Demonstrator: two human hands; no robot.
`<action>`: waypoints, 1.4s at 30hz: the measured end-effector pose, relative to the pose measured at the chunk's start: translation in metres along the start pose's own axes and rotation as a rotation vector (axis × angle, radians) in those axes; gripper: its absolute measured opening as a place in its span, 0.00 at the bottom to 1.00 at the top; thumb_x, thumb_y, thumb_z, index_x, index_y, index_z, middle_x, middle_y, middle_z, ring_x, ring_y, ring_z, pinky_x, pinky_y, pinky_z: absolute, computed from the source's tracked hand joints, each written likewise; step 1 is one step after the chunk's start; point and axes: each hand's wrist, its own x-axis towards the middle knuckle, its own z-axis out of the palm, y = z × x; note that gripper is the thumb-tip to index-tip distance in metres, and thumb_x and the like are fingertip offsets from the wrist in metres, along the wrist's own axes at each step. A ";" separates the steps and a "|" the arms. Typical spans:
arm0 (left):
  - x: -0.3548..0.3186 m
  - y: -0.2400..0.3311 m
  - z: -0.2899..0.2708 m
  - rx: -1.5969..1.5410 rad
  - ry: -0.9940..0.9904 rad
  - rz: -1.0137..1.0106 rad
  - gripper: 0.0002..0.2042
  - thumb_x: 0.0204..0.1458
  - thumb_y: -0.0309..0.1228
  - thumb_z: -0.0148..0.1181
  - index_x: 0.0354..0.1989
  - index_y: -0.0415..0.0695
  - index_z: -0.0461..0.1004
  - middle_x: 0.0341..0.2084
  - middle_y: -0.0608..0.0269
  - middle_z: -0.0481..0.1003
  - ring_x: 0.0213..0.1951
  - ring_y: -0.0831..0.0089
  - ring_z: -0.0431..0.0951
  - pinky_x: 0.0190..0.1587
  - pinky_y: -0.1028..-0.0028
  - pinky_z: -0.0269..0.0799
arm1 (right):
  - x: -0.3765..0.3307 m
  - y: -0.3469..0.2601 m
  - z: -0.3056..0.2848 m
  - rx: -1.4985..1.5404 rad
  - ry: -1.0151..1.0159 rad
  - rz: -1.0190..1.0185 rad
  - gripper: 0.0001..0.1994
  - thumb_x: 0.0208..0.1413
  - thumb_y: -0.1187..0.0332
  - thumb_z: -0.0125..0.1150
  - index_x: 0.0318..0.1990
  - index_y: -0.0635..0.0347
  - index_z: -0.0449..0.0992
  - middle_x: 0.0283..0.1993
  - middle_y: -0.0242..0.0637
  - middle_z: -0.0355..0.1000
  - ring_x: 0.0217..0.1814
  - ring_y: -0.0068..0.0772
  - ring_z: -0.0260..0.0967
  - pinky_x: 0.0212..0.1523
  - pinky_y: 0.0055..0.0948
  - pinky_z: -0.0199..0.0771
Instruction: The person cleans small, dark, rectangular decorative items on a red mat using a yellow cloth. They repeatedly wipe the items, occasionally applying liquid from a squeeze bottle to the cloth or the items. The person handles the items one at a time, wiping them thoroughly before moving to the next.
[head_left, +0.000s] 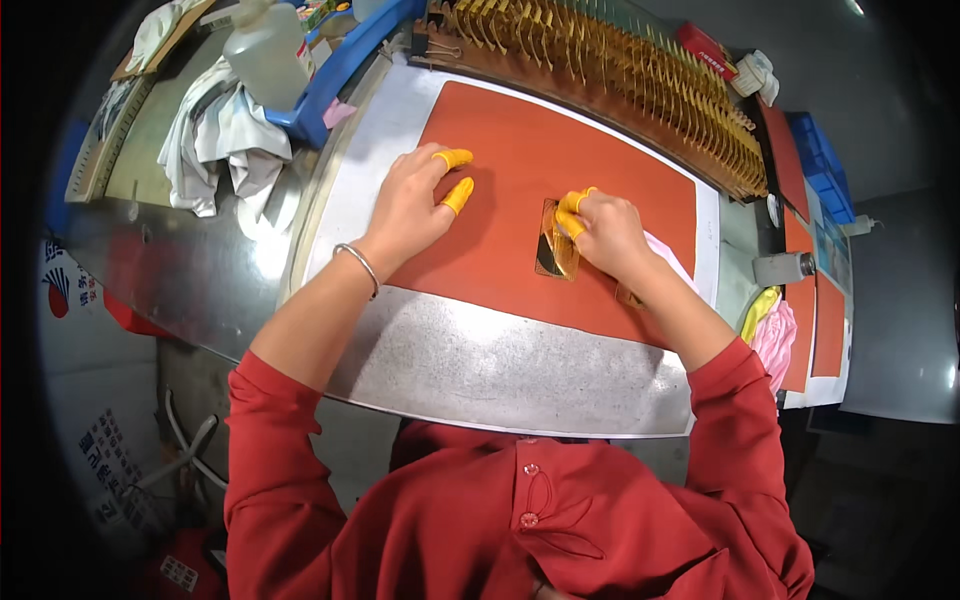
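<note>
Over the orange-red mat (480, 230), my left hand (412, 195) hovers with thumb and forefinger apart and nothing between them. Yellow finger cots cover fingertips on both hands. My right hand (607, 228) has its fingers pinched together at the upper right edge of a thin, shiny gold rectangular plate (553, 255). A dark patch, perhaps a reflection, shows on the plate's left part. Under my right wrist, partly hidden, lies another small gold piece (628, 295). Pink cloth or paper (665, 255) shows beside that wrist.
Behind the mat stands a long rack (600, 85) of several thin gold plates. A blue tray (345, 70) with a translucent jug (265, 55) and white cloths (225, 135) are at the left. At the right sit a grey bottle (783, 268), a pink cloth (773, 342) and a blue bin (820, 165).
</note>
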 end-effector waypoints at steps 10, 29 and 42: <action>0.000 0.001 0.002 -0.006 0.009 0.008 0.10 0.47 0.24 0.59 0.39 0.39 0.73 0.35 0.57 0.73 0.40 0.59 0.73 0.44 0.68 0.67 | -0.001 0.000 -0.001 -0.041 -0.001 0.047 0.05 0.47 0.69 0.59 0.31 0.60 0.76 0.27 0.44 0.72 0.27 0.47 0.70 0.28 0.41 0.70; 0.001 0.002 0.002 -0.024 0.021 0.038 0.10 0.47 0.23 0.58 0.39 0.37 0.73 0.35 0.55 0.74 0.39 0.58 0.74 0.43 0.69 0.68 | -0.017 -0.003 -0.007 0.000 -0.017 -0.001 0.06 0.49 0.66 0.59 0.32 0.58 0.76 0.27 0.43 0.71 0.29 0.47 0.70 0.30 0.39 0.71; -0.003 -0.003 0.002 0.007 0.011 0.022 0.10 0.47 0.24 0.59 0.39 0.37 0.73 0.34 0.55 0.73 0.39 0.59 0.74 0.43 0.69 0.69 | -0.046 -0.010 0.000 0.046 -0.061 -0.272 0.04 0.46 0.69 0.60 0.30 0.58 0.75 0.24 0.39 0.69 0.27 0.43 0.69 0.27 0.37 0.70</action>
